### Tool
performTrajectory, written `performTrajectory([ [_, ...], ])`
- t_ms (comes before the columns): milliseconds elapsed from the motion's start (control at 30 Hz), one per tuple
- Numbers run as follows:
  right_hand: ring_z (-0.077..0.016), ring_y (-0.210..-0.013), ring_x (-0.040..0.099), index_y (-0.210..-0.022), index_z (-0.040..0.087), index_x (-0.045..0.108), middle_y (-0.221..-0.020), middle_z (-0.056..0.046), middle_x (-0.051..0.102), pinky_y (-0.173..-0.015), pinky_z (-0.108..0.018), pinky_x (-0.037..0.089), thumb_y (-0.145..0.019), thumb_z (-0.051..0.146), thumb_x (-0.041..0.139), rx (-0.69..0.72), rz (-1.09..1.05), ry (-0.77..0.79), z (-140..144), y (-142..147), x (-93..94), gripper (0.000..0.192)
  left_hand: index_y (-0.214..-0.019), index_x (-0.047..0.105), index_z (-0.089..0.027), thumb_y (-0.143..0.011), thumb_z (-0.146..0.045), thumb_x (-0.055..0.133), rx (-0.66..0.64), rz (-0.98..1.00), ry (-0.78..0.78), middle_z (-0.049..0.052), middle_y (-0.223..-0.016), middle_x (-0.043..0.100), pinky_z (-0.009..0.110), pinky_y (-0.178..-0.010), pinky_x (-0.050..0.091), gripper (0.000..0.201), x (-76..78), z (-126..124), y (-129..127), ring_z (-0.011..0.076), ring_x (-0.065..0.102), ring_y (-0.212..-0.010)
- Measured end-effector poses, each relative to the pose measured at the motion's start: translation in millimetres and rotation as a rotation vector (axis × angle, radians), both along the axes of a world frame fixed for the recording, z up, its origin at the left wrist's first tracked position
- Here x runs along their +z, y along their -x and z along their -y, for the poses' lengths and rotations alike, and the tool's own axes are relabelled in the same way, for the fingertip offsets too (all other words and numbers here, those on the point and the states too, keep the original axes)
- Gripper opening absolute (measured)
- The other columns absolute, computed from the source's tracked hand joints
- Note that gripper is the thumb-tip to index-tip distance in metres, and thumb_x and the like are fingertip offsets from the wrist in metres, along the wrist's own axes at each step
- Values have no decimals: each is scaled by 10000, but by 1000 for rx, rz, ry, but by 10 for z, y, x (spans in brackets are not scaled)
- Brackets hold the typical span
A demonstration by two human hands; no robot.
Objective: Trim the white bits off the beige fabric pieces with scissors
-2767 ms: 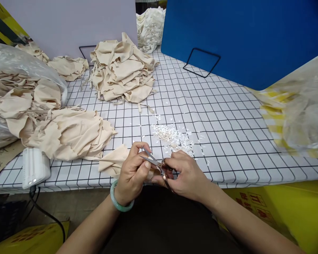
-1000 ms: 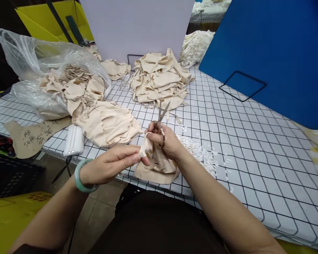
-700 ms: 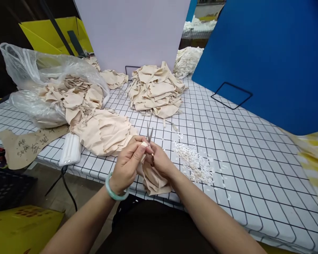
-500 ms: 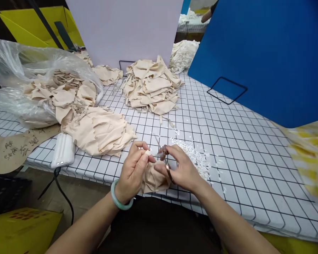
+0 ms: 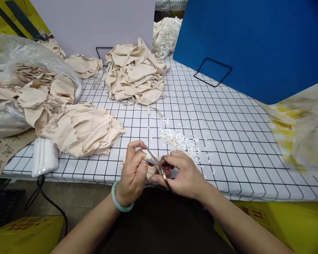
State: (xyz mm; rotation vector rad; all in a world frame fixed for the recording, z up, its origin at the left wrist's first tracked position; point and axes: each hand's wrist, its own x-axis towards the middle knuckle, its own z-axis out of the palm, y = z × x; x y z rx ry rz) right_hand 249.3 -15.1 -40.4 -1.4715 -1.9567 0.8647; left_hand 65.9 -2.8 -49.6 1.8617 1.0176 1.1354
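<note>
"The left hand (image 5: 132, 173) is at the worktop's (image 5: 235, 141) near edge, fingers curled in on a beige cloth piece (image 5: 151, 171); what lies between thumb and forefinger is hidden. And the right?"

"The right hand (image 5: 185, 173) grips the scissors (image 5: 159, 163) by their loops; the blades stand apart, pointing left, close by the left fingertips; the cloth piece shows between the two hands."

"That looks the riskiest spot; what could go wrong there?"

"A nicked finger, most likely; the blades are so close to the thumb and forefinger that a small slip of either hand might do it; a bunched fold, if the grip went slack, could also stray between them and be cut by mistake."

"Anything round about to worry over?"

"The small pale scraps (image 5: 190, 146) lie loose just beyond the right hand; a sweep of that arm could scatter them; to the left is the near cloth pile (image 5: 87, 128), and past it the white box (image 5: 44, 157), close to the near edge with its black cable (image 5: 54, 203) hanging down; a snag on that cable could pull the box off."
</note>
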Motion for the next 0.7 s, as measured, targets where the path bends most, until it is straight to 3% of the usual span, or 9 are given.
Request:
performTrajectory([
  [267, -144, -557, 480, -560, 220, 471, -547, 3, 567, -668, -326, 398, -759, 627, 699, -3, -4, -5, -11, 11, 19, 508, -916, 608, -209, -1035, -234, 332, -41, 28, -50, 83, -915, 495, 406, -965, 443, 301, 3, -8, -34, 248, 435, -1126],
  [467, -136, -537, 445, -537, 217, 453, -522, 8, 519, -639, -311, 394, -751, 666, 683, -49, 16, -10, 16, 23, -10, 549, -873, 582, -209, -1038, -243, 347, -44, 56, 4, 95, -996, 486, 382, -943, 468, 289, -29, 9, -54, 240, 431, -1153],
  [700, -128, -513, 430, -516, 215, 430, -504, 2, 505, -587, -290, 373, -788, 684, 633, -105, 59, -35, 77, -34, -57, 579, -841, 576, -202, -1044, -256, 330, -81, 10, -9, 100, -938, 524, 394, -938, 465, 324, -36, -11, -111, 251, 451, -1158],
])
